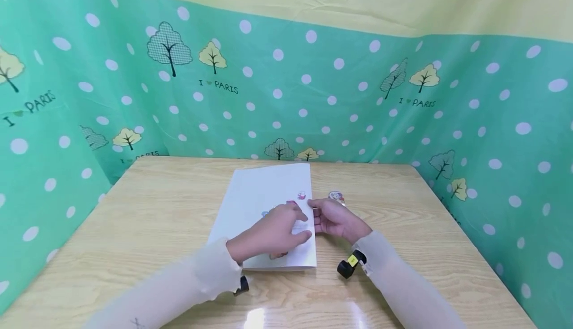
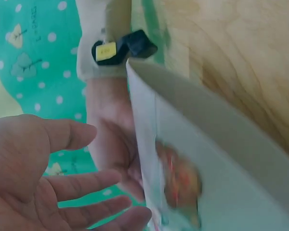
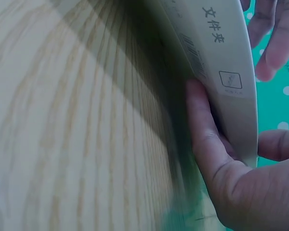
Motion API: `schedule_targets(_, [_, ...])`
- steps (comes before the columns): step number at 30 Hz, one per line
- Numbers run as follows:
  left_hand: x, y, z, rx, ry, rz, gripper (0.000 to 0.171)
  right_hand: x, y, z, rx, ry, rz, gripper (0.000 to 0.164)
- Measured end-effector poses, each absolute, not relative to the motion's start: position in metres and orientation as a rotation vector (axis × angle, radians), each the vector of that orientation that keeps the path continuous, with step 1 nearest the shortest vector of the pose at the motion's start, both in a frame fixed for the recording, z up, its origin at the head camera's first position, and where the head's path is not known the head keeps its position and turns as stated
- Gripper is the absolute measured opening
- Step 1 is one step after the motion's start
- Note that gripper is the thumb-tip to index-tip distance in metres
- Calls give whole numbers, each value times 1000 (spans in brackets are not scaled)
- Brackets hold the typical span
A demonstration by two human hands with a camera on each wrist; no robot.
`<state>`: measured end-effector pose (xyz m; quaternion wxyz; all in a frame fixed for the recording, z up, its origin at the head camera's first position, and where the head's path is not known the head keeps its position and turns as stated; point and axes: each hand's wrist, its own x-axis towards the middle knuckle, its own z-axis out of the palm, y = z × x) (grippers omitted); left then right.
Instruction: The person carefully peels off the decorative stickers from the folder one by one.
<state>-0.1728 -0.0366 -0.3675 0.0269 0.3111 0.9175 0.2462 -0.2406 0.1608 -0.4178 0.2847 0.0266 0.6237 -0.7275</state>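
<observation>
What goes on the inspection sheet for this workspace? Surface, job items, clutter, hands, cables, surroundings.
Surface: wood-grain table, light reflections near the front edge.
Job items: white folder, cartoon pictures on its front, barcode label on its back.
Clutter: one small cartoon piece right of the folder, partly hidden by the right hand.
Right hand: pinches the folder's right edge.
Left hand: over the folder's front, fingers extended; contact unclear in the head view.
Wrist gear: black device at the right cuff.
Cables: nothing seen.
Surroundings: green polka-dot curtain printed with trees.
</observation>
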Motion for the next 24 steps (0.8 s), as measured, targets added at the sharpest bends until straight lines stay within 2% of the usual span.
schedule_targets(8, [-196, -73, -369, 718, 2853, 870, 39, -241, 162, -420, -7, 1727, -1886, 37])
schedule_targets(16, [-228, -122, -380, 439, 2924, 756, 50, -243, 163, -424, -46, 1813, -1815, 40])
schedule_targets(24, [-246, -161, -387, 242, 2800, 829, 61, -246, 162, -424, -14, 2009, -1744, 32])
